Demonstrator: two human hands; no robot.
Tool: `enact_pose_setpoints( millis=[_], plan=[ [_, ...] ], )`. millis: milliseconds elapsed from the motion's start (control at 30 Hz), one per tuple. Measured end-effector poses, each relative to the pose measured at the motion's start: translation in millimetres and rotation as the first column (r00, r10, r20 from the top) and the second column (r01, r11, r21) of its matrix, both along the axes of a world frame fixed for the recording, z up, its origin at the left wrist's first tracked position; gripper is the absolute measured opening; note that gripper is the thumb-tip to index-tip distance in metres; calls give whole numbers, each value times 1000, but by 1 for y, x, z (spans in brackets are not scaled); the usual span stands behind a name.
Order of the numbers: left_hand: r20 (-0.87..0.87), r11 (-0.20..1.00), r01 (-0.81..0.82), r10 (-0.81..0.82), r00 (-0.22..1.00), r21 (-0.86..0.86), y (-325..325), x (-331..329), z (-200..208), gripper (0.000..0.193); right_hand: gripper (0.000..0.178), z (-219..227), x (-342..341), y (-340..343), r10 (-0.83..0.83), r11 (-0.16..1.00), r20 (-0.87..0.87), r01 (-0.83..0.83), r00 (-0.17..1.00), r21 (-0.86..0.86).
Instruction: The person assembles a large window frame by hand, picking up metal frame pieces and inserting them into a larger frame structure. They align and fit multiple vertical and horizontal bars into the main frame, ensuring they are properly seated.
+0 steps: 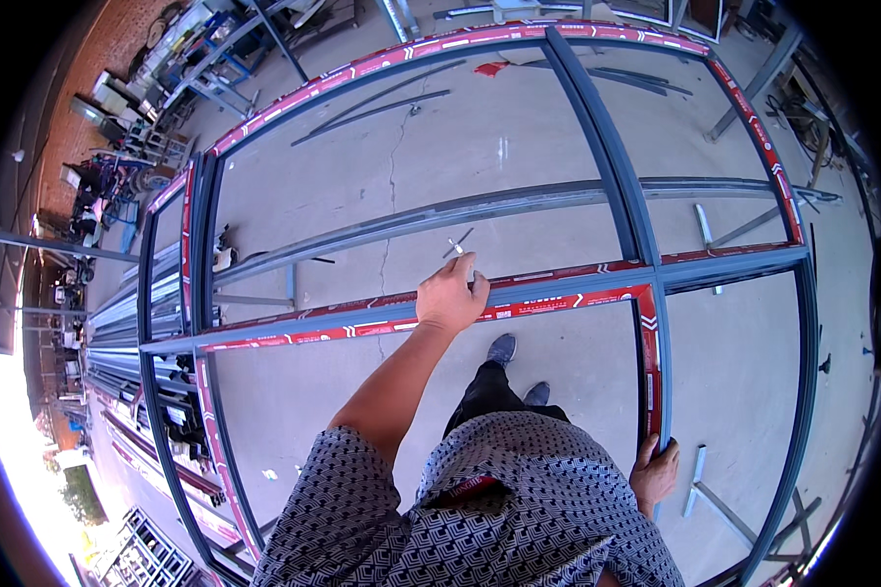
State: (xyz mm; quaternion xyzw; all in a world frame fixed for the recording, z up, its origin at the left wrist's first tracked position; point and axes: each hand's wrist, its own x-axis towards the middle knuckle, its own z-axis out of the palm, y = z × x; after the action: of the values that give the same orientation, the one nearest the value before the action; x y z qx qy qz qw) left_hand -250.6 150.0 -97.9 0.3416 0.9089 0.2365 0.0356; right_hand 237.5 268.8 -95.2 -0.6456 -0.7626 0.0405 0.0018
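Observation:
A large dark grey metal window frame point(628, 210), partly covered in red protective film, stretches out around me at about waist height. My left hand point(450, 296) is at its middle crossbar point(347, 321), with fingers curled and thumb close to the forefinger. A small whitish piece point(458, 248) shows right at those fingertips; whether they pinch it or it lies on the floor beyond, I cannot tell. At my right side, my right hand point(654, 474) wraps around an upright bar point(665, 382) of the frame, its palm side hidden.
Under the frame runs a long grey support beam point(411, 217). Loose dark strips point(382, 112) and a red scrap point(490, 69) lie on the concrete floor. Stacked metal profiles point(132, 328) stand at left, cluttered benches point(206, 73) at far left. A metal stand leg point(724, 509) is beside my right hand.

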Motion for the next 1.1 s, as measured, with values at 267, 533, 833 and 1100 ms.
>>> enact_pose_setpoints(
  millis=[267,533,833,1100],
  plan=[
    [12,998,-65,65,998,4,3,7,5,36,62,2,8,1,52,998,-130,-57,990,-39],
    [30,995,-31,28,999,97,5,4,0,41,61,-16,23,7,45,999,-171,-44,984,10],
    [94,803,-53,-3,996,594,-47,15,4,41,47,27,-126,-22,733,673,-235,-627,639,392],
    [84,771,-190,175,981,607,-229,57,-18,44,17,-3,-270,-81,734,424,-601,-905,316,42]
  ],
)
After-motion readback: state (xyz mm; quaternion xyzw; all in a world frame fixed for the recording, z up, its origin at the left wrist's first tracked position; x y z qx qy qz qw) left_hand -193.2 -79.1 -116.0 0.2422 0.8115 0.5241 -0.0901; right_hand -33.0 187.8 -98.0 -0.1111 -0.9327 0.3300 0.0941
